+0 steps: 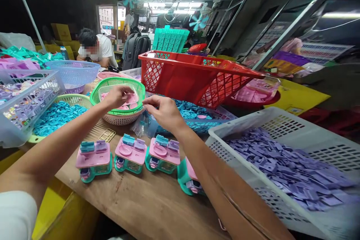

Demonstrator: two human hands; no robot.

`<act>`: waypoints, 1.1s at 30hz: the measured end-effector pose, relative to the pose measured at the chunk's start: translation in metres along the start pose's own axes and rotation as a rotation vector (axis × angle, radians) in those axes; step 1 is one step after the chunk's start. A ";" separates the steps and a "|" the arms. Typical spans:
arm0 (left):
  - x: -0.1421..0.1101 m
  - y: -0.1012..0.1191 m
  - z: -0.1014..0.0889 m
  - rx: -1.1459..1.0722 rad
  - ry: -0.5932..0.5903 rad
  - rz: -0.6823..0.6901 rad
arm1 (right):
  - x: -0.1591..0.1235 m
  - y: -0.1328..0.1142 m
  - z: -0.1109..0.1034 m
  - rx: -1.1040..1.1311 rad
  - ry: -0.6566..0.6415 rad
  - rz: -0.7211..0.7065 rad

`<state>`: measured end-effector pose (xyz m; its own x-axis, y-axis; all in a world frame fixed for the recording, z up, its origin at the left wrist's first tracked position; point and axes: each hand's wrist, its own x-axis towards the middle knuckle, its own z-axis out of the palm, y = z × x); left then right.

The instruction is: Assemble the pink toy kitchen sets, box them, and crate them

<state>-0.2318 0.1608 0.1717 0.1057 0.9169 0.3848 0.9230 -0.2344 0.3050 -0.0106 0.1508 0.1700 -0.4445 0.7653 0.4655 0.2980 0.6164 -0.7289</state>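
My left hand (118,96) is over the green basket (95,97), its fingers curled down above small pink pieces (125,107). Whatever those fingers hold is hidden. Just right of the basket's rim, my right hand (164,111) has thumb and fingertips pinched together; anything between them is too small to name. Below my hands stand several toy counters with pink tops and teal bases, among them a left one (94,159), a middle one (130,153) and another (163,153). My right forearm partly covers a further toy counter (191,176).
A white crate (213,133) of purple pieces stands at right. Behind my right hand, a red basket (180,77) sits above blue parts (187,110). At left are a clear bin (42,105) and a bowl of blue pieces (60,116). A person (97,50) sits across the table.
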 end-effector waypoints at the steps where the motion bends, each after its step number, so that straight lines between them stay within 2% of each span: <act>1: -0.013 0.014 -0.005 -0.108 -0.007 0.031 | -0.021 -0.006 -0.007 0.001 0.023 -0.037; 3: -0.049 0.043 -0.009 -0.264 -0.053 0.164 | -0.069 -0.014 -0.019 -0.005 0.069 -0.100; 5: -0.093 0.070 0.002 -0.301 -0.148 0.314 | -0.122 -0.013 -0.025 -0.017 0.102 -0.106; 7: -0.139 0.091 0.028 -0.264 -0.274 0.397 | -0.174 -0.002 -0.023 -0.055 0.129 -0.036; 9: -0.178 0.105 0.065 -0.195 -0.412 0.419 | -0.219 0.016 -0.016 -0.103 0.154 0.059; 11: -0.204 0.113 0.100 -0.122 -0.528 0.417 | -0.254 0.036 -0.008 -0.147 0.174 0.101; 13: -0.218 0.119 0.126 -0.101 -0.584 0.420 | -0.277 0.053 -0.001 -0.190 0.179 0.095; 16: -0.222 0.124 0.140 -0.206 -0.537 0.392 | -0.298 0.067 0.002 -0.275 0.159 0.082; 20: -0.228 0.121 0.136 -0.415 -0.392 0.334 | -0.310 0.070 -0.001 -0.359 0.141 0.135; 24: -0.238 0.113 0.140 -0.360 -0.316 0.302 | -0.315 0.071 -0.006 -0.400 0.119 0.232; 28: -0.240 0.114 0.149 -0.328 -0.321 0.296 | -0.318 0.074 -0.010 -0.399 0.106 0.299; 33: -0.236 0.119 0.149 -0.311 -0.299 0.304 | -0.317 0.073 -0.010 -0.412 0.109 0.328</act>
<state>-0.0919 -0.0354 -0.0124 0.4945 0.8339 0.2451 0.6855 -0.5475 0.4799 0.1608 -0.0449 -0.0254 -0.1890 0.9311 0.3119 0.7227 0.3469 -0.5978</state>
